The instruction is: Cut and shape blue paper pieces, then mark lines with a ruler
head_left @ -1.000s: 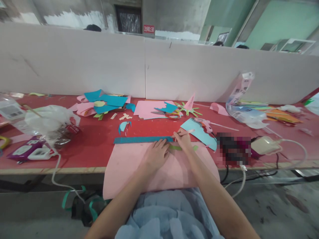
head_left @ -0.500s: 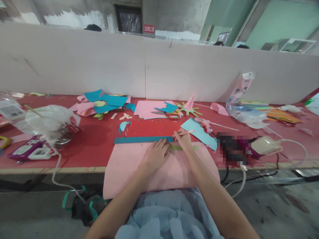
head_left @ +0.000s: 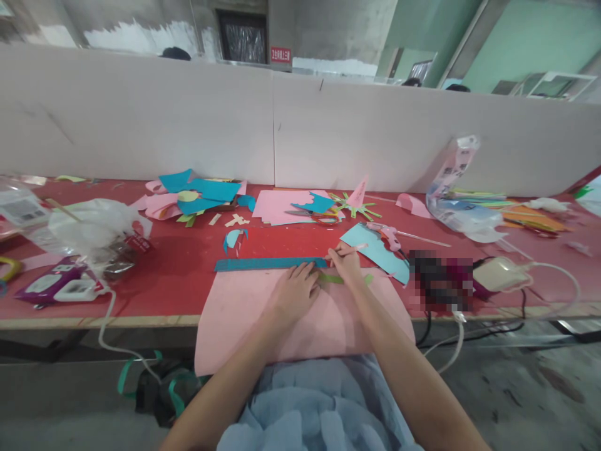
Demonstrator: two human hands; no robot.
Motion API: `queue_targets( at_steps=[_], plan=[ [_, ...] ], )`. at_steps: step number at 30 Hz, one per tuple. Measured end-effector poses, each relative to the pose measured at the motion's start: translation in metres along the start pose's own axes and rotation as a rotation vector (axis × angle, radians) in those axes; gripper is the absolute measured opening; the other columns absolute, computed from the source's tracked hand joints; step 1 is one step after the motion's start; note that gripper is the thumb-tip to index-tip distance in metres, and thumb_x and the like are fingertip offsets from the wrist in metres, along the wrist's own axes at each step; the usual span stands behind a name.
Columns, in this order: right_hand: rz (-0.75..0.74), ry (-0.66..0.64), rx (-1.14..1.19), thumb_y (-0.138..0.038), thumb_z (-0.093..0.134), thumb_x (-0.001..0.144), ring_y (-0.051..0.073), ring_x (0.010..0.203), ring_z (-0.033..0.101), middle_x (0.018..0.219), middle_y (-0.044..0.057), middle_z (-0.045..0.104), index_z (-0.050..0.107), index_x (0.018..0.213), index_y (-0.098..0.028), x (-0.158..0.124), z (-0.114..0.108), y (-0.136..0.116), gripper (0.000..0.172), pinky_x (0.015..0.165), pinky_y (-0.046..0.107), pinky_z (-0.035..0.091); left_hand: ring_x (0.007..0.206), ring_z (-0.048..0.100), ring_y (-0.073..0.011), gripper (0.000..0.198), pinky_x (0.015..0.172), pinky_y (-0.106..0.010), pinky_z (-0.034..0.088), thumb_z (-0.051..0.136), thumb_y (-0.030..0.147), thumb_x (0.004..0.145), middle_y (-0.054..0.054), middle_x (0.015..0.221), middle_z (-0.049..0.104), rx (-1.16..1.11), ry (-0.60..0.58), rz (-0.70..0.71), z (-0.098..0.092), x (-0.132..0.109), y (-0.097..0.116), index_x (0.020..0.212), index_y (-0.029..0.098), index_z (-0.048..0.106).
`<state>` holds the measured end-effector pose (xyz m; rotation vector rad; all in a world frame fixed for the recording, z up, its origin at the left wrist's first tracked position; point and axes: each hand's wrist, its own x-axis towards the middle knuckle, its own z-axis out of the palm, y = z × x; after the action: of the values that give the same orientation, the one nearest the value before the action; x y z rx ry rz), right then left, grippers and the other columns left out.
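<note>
A large sheet of pink paper (head_left: 235, 319) lies before me and hangs over the table's front edge. Along its far edge runs a straight blue ruler (head_left: 253, 264). My left hand (head_left: 295, 289) rests flat with fingers stretched out, fingertips on the ruler and palm over the paper. At the ruler's right end, my right hand (head_left: 346, 263) is closed in a writing grip around a thin pinkish pen (head_left: 360, 247), its tip hard to make out. A green paper strip (head_left: 332, 279) lies on the pink sheet between and under my hands.
Scissors (head_left: 319, 216) and a pink stack of paper (head_left: 277, 203) lie behind the ruler. To the right are a light blue sheet (head_left: 375, 250), a pink glue gun (head_left: 389, 237) and cables. Paper scraps (head_left: 201, 191) and a plastic bag (head_left: 94, 225) sit left. A white partition (head_left: 188, 119) stands behind.
</note>
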<state>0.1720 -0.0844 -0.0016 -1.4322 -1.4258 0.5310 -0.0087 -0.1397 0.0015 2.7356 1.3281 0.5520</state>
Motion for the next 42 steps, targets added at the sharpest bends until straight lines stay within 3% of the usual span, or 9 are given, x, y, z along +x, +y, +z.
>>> queue_targets(
  at_steps=[13,25,42],
  plan=[
    [-0.017,0.065,-0.081,-0.039,0.052,0.080,0.018,0.057,0.063,0.052,-0.001,0.062,0.042,0.060,-0.025,0.002,0.000,0.004,0.025,0.056,0.025,0.044,0.130,0.040,-0.0229,0.037,0.108,-0.041,0.031,0.039,0.029,0.094,-0.008,0.143,0.043,0.003,0.012,0.003,-0.002,0.000,0.001,0.128,0.021,0.051],
    [0.022,0.046,-0.077,-0.033,0.052,0.076,0.017,0.055,0.063,0.050,-0.002,0.062,0.042,0.057,-0.025,0.000,-0.002,-0.007,0.023,0.057,0.025,0.044,0.130,0.040,-0.0235,0.037,0.108,-0.042,0.032,0.039,0.029,0.093,-0.008,0.143,0.043,-0.007,-0.003,-0.005,-0.003,0.001,0.002,0.127,0.021,0.050],
    [0.035,0.063,-0.084,-0.031,0.052,0.076,0.018,0.059,0.064,0.047,-0.003,0.059,0.041,0.058,-0.025,0.000,-0.001,-0.002,0.022,0.056,0.025,0.043,0.130,0.040,-0.0230,0.037,0.108,-0.040,0.031,0.040,0.028,0.092,-0.008,0.143,0.043,0.008,0.011,0.010,-0.001,0.000,0.001,0.127,0.020,0.051]
  ],
)
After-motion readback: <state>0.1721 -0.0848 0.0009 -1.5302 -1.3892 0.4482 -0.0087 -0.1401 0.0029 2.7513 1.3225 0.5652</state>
